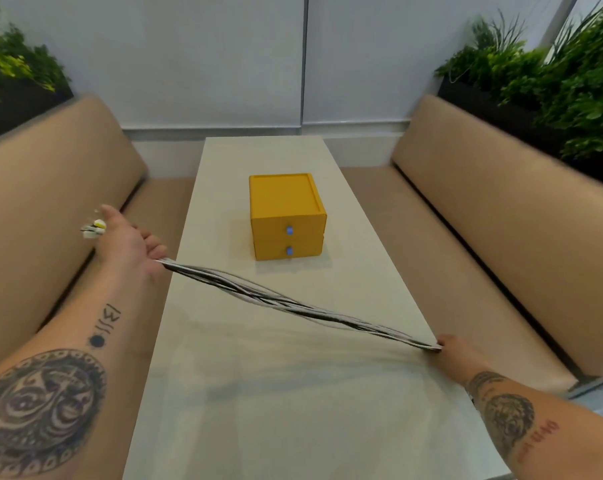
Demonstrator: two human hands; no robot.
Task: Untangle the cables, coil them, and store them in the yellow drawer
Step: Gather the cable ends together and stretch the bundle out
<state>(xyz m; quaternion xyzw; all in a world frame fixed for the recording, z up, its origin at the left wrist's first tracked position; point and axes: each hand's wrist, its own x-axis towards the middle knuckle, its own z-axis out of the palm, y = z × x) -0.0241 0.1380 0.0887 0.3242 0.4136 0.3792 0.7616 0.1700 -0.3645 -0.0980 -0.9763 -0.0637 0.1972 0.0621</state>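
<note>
Held the twisted cables [293, 303] tight between left grip [128, 239] and right grip [449, 348], both closed round them, shut yellow drawer [288, 221] past the grips; looked like untangling, likely needed strands pulled apart next.

Drawer unit [288, 216] on table [265, 393], between two benches [51, 174].
</note>
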